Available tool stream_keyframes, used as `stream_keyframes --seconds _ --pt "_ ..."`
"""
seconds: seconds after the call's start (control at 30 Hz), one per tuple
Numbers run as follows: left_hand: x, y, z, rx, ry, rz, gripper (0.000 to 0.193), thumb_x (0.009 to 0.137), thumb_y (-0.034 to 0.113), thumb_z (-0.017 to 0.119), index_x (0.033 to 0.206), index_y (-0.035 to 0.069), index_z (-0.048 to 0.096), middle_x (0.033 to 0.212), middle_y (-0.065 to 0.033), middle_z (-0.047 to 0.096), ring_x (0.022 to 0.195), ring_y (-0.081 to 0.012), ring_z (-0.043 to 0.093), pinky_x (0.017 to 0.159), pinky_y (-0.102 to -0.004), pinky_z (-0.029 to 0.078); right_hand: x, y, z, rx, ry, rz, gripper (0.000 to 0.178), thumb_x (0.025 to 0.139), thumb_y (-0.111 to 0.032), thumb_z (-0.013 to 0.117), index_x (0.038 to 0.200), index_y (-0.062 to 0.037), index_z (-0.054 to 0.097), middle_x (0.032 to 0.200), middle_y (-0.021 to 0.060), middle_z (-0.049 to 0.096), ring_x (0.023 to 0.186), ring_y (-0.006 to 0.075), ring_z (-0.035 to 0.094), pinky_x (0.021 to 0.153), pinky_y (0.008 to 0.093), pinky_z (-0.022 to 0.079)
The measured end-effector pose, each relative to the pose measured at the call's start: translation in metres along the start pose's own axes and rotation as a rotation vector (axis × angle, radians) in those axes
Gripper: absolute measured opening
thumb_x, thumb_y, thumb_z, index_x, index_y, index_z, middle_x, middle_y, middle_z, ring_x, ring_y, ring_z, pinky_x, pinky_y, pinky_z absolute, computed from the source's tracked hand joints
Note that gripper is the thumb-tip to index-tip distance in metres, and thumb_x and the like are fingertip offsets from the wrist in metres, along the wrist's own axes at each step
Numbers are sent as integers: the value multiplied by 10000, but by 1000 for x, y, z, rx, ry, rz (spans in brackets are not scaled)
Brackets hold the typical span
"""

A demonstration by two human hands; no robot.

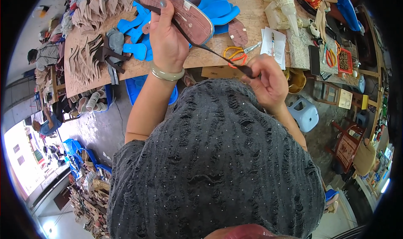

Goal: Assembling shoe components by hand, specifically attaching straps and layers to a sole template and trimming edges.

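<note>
My left hand [170,45] grips a reddish-brown shoe sole [194,21] with a blue edge, raised over the worktable, thumb on its near side. A dark strap [205,48] runs from the sole, stretched slantwise toward the right. Its far end is pinched in the fingers of my right hand [270,81], near the table's front edge. Just beyond that hand lie orange-handled scissors [234,53] and white paper sheets [275,45] with a pen-like item on them. Blue sole pieces [218,8] are heaped behind the held sole.
Brown cut straps [84,60] are spread on the wooden tabletop [184,64] at left. On the right side sit a black phone [314,58], a red basket [345,60] and a plastic jug [273,18]. A light-blue stool [303,115] stands on the floor.
</note>
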State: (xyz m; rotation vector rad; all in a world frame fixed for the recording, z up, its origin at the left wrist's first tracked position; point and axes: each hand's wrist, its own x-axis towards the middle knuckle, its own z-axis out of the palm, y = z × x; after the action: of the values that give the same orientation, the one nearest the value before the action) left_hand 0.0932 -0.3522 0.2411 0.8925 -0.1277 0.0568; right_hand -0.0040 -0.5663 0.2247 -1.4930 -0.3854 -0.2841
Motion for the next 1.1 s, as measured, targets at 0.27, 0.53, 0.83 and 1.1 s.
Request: stream_keyframes --seconds 0.27,0.53,0.83,1.1 --pt "7 -9 -20 -407 112 -43 356 957 378 451 1101 69 552 1077 -150 626 968 -247 611 688 -459 540 29 2 -4 -347 -380 -413 313 604 79 684 860 -100 682 815 23 575 778 225 553 643 305 450" --pt "0 -9 -22 -489 133 -184 347 919 401 520 1063 90 578 941 -48 640 802 -166 588 728 -355 496 31 10 5 -330 -339 -419 255 616 53 698 820 -96 666 868 44 602 794 223 584 638 322 471" --pt "-9 -10 -1 -668 82 -334 322 889 349 589 1031 60 579 982 -13 601 769 -122 500 711 -260 461 39 7 11 -221 -328 -475 222 655 65 684 841 -46 638 890 75 659 781 230 639 635 320 510" --pt "-14 -8 0 -811 -299 -317 387 850 414 614 1086 108 598 1015 38 587 823 -87 473 749 -257 398 56 -4 7 40 -433 -118 197 699 96 646 859 -19 644 879 73 638 823 192 620 716 282 488"
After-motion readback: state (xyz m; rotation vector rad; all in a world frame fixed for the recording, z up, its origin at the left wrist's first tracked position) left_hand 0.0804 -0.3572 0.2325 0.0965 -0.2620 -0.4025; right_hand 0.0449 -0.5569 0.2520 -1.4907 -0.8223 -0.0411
